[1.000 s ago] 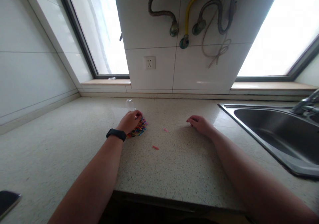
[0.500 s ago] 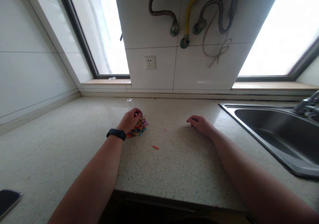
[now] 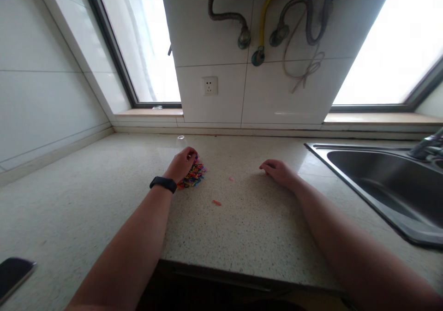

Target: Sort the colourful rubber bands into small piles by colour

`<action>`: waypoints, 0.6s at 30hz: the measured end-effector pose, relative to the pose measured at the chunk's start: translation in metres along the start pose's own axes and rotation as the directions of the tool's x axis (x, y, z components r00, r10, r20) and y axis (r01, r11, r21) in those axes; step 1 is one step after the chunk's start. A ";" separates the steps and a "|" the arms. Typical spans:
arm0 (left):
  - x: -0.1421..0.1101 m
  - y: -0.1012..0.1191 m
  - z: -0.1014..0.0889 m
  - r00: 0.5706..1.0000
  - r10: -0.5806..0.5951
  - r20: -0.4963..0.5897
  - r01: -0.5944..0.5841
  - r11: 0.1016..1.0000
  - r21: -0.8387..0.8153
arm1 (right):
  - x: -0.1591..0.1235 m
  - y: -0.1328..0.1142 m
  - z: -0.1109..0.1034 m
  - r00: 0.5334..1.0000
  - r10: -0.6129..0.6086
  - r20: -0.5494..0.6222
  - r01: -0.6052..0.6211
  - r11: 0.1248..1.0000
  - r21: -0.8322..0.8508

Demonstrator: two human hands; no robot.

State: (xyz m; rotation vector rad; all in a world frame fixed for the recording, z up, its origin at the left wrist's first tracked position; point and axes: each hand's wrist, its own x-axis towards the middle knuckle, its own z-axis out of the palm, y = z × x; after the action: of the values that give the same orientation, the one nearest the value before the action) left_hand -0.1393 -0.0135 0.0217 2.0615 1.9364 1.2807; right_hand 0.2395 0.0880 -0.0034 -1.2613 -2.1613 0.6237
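A heap of small multicoloured pieces (image 3: 195, 175) lies on the counter left of centre. My left hand (image 3: 182, 162), with a black band on its wrist, is over the heap's far left side, its fingers pinched at the top; what they hold is hidden. Just beyond it stands a clear cup (image 3: 180, 141), partly covered by the hand. My right hand (image 3: 277, 170) rests on the counter to the right, fingers curled together, with nothing visible in them. Between the hands lie a pale pink piece (image 3: 231, 179) and, closer to me, a salmon-pink strip (image 3: 217, 203).
A steel sink (image 3: 377, 177) with a tap (image 3: 427, 145) is set into the counter (image 3: 242, 237) on the right. At the lower left lies a dark phone-like object (image 3: 15, 274). On the back wall are a socket (image 3: 209, 86) and several hoses.
My left hand has shifted slightly up and away over the heap, its fingers still pinched. My right hand stays in place. The camera view has shifted a little.
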 end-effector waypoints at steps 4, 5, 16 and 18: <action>0.000 -0.001 -0.001 1.000 -0.012 -0.009 0.012 1.000 0.010 | 0.001 0.002 0.001 1.000 -0.003 0.013 0.003 1.000 0.001; 0.000 -0.002 -0.001 1.000 -0.015 -0.007 0.015 1.000 0.014 | 0.001 0.003 0.001 1.000 -0.002 0.015 0.002 1.000 0.004; 0.001 -0.008 0.003 0.998 -0.061 0.008 0.061 0.997 -0.035 | 0.000 -0.001 0.001 1.000 0.015 0.027 -0.015 1.000 -0.006; 0.002 -0.005 0.003 0.996 -0.088 0.010 0.089 0.987 -0.134 | 0.000 -0.001 0.001 0.999 0.019 0.028 -0.019 1.000 -0.009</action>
State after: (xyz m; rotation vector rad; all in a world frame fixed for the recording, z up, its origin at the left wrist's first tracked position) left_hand -0.1419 -0.0088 0.0179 1.8919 1.8618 1.3467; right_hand 0.2385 0.0872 -0.0033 -1.2860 -2.1794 0.6442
